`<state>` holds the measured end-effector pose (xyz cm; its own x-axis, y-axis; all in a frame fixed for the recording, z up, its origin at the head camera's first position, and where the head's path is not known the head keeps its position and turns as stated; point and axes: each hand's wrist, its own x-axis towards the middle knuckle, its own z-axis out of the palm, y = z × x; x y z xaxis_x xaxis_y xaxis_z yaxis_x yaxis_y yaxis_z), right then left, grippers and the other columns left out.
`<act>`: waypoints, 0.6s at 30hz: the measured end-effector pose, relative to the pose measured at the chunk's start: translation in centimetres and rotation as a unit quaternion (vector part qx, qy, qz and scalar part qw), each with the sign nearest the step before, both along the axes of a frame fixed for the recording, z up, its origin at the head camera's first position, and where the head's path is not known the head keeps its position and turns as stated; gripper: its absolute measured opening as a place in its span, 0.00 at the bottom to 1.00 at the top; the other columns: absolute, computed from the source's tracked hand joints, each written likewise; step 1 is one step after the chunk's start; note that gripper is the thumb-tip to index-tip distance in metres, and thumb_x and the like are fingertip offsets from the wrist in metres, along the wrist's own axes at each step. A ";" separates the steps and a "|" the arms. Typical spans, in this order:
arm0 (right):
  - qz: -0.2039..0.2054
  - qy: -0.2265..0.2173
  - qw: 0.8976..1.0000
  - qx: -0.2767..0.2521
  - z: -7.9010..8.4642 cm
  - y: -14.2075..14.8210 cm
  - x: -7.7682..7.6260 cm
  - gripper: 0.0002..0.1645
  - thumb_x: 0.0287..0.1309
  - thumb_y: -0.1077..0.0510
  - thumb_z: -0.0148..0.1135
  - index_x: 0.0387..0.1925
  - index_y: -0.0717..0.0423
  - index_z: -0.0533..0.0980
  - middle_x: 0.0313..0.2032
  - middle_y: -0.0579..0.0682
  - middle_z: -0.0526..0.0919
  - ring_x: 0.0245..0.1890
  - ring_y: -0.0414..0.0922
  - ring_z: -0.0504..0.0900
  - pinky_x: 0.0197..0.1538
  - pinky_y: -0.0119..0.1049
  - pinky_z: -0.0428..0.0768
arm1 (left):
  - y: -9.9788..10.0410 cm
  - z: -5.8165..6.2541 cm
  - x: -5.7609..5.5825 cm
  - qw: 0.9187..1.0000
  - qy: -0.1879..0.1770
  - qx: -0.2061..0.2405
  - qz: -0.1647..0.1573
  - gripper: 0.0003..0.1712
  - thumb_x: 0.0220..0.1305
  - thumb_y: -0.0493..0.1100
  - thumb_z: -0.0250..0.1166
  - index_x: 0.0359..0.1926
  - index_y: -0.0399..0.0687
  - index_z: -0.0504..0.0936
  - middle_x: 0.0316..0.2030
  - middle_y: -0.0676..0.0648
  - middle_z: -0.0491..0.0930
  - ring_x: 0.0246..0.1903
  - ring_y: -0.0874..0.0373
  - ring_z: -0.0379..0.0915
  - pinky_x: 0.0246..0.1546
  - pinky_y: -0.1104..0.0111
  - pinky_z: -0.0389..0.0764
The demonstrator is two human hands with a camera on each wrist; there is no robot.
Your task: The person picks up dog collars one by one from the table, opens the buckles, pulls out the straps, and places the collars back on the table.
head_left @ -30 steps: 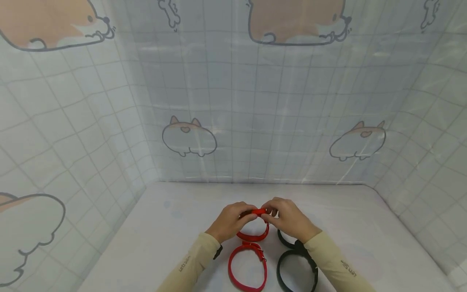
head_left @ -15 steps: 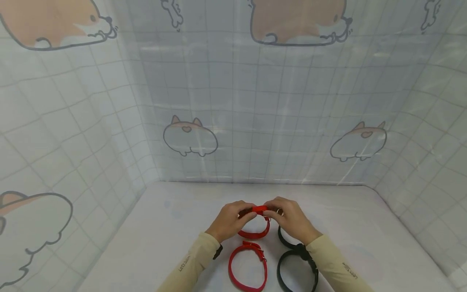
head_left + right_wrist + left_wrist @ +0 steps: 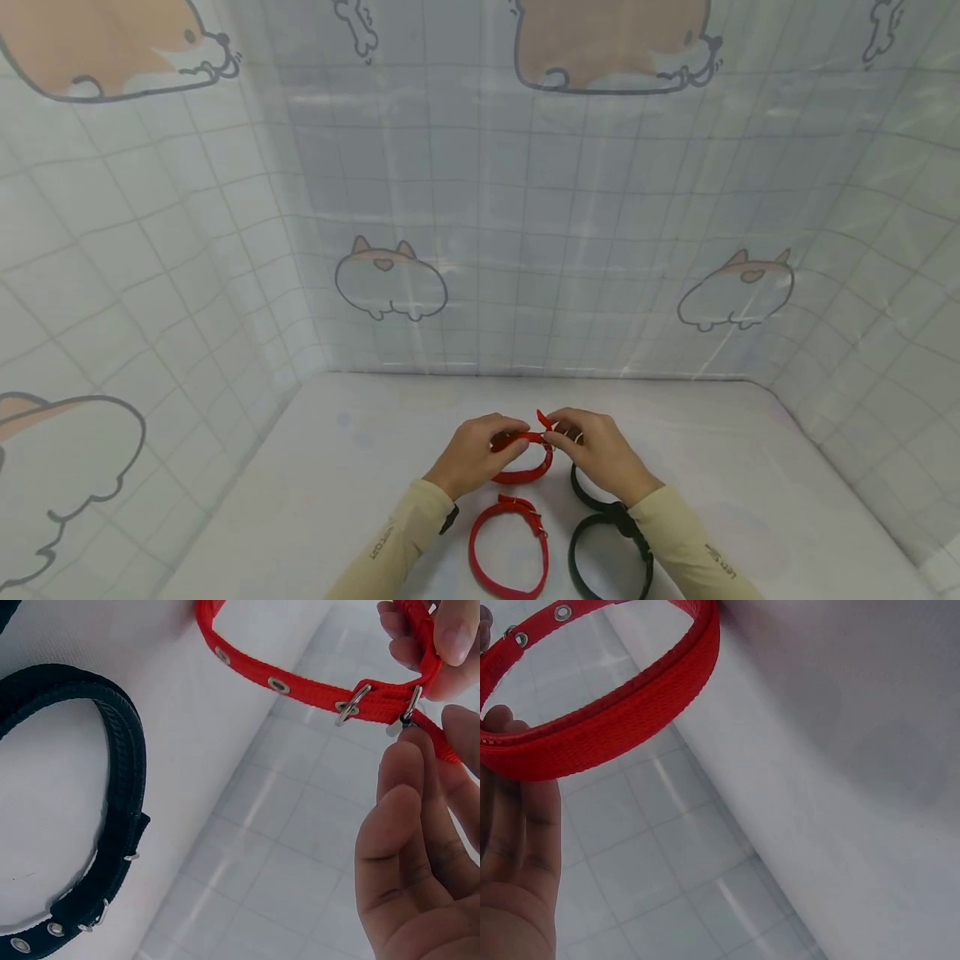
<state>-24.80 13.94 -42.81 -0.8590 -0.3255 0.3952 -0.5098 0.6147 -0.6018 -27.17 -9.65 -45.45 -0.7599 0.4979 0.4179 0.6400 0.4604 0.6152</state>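
Running from left fingers [image 3: 541,825] to right fingers [image 3: 390,836], a looped red collar [image 3: 630,727].

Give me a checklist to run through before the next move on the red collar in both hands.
1. Left hand grips the held red collar: ok.
2. Right hand is at the strap's raised end: ok.
3. Buckle fastened: cannot tell; the view doesn't settle it.
4. Other red collar lies apart from the held one: ok.
5. Upper dark collar fully visible from the head: not ok; the right hand and wrist hide part.
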 end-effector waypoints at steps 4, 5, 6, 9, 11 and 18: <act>-0.013 0.007 1.000 0.009 0.0 -0.1 0.0 0.13 0.61 0.56 0.72 0.48 0.48 0.83 0.34 0.37 0.85 0.31 0.35 0.80 0.36 0.32 0.82 | 0.1 -0.1 0.0 1.000 -0.002 0.004 0.001 0.16 0.70 0.51 0.67 0.56 0.57 0.85 0.46 0.60 0.83 0.41 0.67 0.78 0.44 0.73 0.81; -0.017 0.006 1.000 0.011 0.0 -0.1 0.0 0.13 0.61 0.56 0.72 0.48 0.47 0.83 0.34 0.37 0.85 0.31 0.35 0.80 0.36 0.32 0.82 | 0.1 -0.1 -0.1 1.000 -0.002 0.005 0.001 0.16 0.70 0.52 0.67 0.55 0.57 0.85 0.46 0.60 0.83 0.41 0.67 0.77 0.44 0.73 0.81; -0.019 0.006 1.000 0.012 0.0 -0.1 0.1 0.13 0.61 0.56 0.72 0.48 0.47 0.83 0.34 0.37 0.85 0.31 0.35 0.80 0.36 0.32 0.82 | 0.1 -0.1 0.0 1.000 -0.001 0.004 0.003 0.16 0.70 0.52 0.67 0.55 0.56 0.85 0.46 0.60 0.83 0.41 0.67 0.77 0.43 0.73 0.81; -0.021 0.004 1.000 0.014 0.0 -0.1 0.1 0.14 0.62 0.55 0.72 0.49 0.49 0.84 0.34 0.37 0.85 0.31 0.36 0.80 0.35 0.31 0.81 | 0.1 -0.1 -0.1 1.000 0.004 0.005 0.004 0.15 0.70 0.52 0.67 0.54 0.55 0.85 0.45 0.60 0.83 0.40 0.67 0.77 0.43 0.73 0.81; -0.022 0.004 1.000 0.014 0.0 0.0 0.0 0.14 0.62 0.55 0.71 0.50 0.50 0.84 0.34 0.38 0.85 0.30 0.36 0.80 0.34 0.31 0.81 | 0.1 0.0 0.0 1.000 0.005 0.005 0.005 0.15 0.69 0.51 0.68 0.54 0.56 0.85 0.44 0.60 0.83 0.39 0.67 0.77 0.42 0.73 0.81; -0.026 -0.005 1.000 0.012 0.0 -0.1 0.1 0.14 0.63 0.55 0.71 0.50 0.48 0.83 0.35 0.41 0.87 0.31 0.36 0.82 0.35 0.32 0.81 | 0.2 0.3 0.0 1.000 0.008 -0.004 0.014 0.14 0.70 0.51 0.67 0.54 0.59 0.86 0.44 0.61 0.83 0.41 0.67 0.77 0.43 0.73 0.81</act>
